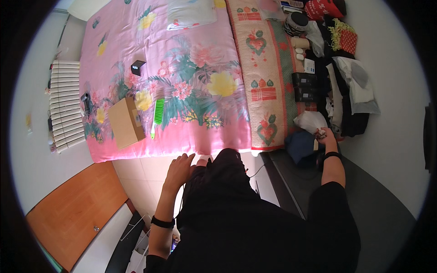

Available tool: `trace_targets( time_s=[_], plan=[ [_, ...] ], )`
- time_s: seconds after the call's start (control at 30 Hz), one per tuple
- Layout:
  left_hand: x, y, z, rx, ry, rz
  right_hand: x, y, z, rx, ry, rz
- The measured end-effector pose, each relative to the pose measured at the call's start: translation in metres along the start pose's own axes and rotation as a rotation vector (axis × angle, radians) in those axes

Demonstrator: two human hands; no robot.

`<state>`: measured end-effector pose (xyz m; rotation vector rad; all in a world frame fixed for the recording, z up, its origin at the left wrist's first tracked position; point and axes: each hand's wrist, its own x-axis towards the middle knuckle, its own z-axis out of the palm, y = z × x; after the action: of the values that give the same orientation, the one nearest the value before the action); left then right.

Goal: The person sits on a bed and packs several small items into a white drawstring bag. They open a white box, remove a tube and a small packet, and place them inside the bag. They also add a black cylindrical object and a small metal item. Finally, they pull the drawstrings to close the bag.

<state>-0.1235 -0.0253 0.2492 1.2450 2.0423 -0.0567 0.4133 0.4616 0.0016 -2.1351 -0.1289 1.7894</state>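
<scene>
At the right, my right hand (326, 135) is closed on the gathered end of a white plastic bag (310, 121), just above a dark blue cloth item (299, 146). My left hand (180, 169) hangs in front of the bed's near edge, fingers slightly bent, with nothing seen in it. On the pink floral bedspread (201, 82) lie a green-bristled brush (158, 112), a cardboard box (125, 123), a small black box-like item (137, 67) and a dark handheld object (86, 103).
Two black boxes (305, 80), folded clothes (356, 116), clear plastic packaging (365, 85) and a red bag (322, 9) line the bed's right side. A dark cabinet top (362, 184) stands near my right arm. An orange wooden door (78, 211) is at lower left.
</scene>
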Motion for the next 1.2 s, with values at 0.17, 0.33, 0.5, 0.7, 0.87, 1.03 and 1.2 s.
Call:
trace_targets(
  time_s=[0.17,0.33,0.5,0.7,0.87,1.03,1.2],
  plan=[
    [-0.006,-0.004,0.010,-0.014,0.002,-0.012,0.004,-0.008,-0.005,-0.365,0.466,-0.252],
    [-0.018,-0.022,0.019,-0.043,0.031,0.017,0.010,-0.028,-0.024,-0.853,0.935,-0.720],
    [-0.016,-0.056,0.039,-0.008,0.055,0.039,-0.025,-0.013,-0.012,-0.632,0.847,-0.667],
    [0.005,-0.115,0.069,-0.004,0.083,0.140,-0.044,0.085,0.052,-0.342,0.504,-0.329],
    [0.037,-0.196,0.117,-0.153,0.170,0.213,-0.046,0.231,0.123,-0.304,-0.228,-0.270],
    [0.058,-0.334,0.184,-0.444,0.026,-0.072,-0.087,0.392,0.256,-1.444,-0.014,-1.226],
    [0.043,-0.452,0.232,-0.646,0.223,-0.487,-0.152,0.564,0.373,-1.322,-0.580,-0.706]
  ],
)
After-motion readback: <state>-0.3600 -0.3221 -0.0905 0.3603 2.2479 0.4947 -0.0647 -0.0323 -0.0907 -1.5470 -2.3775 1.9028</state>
